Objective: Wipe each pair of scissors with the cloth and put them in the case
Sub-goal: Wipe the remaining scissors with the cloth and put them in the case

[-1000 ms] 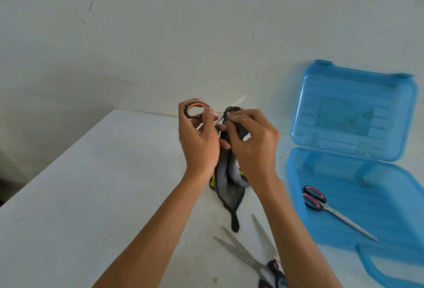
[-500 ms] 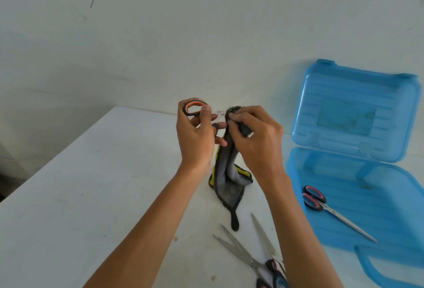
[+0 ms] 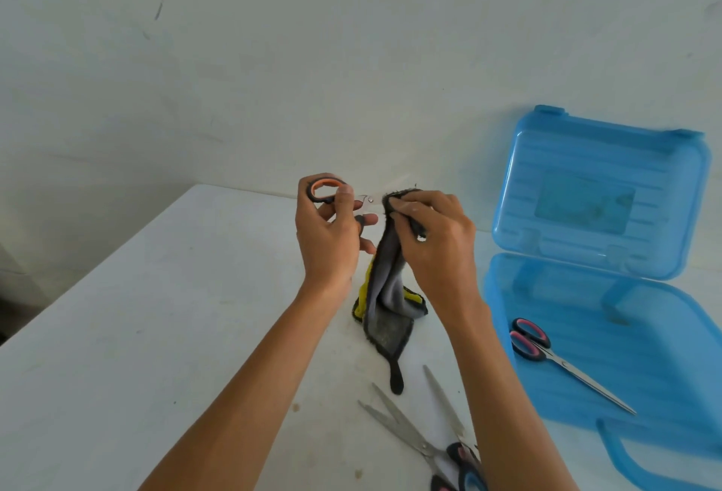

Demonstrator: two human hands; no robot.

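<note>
Here my left hand (image 3: pixel 328 240) grips the scissors (image 3: pixel 364 201) by the handle; my right hand (image 3: pixel 433 244) pinches the cloth (image 3: pixel 386 287) round the blades, hiding them. The open case (image 3: pixel 664 353) lies right of my fingers.

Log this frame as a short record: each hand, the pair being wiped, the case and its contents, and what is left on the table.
left hand: grips the orange-handled steel scissors by the handle
right hand: pinches the grey-and-yellow cloth around the blades
blue translucent plastic case: open, lid raised, on the white table
in case: pink-handled scissors, one pair
on table: loose scissors by the right forearm, count unclear
</note>
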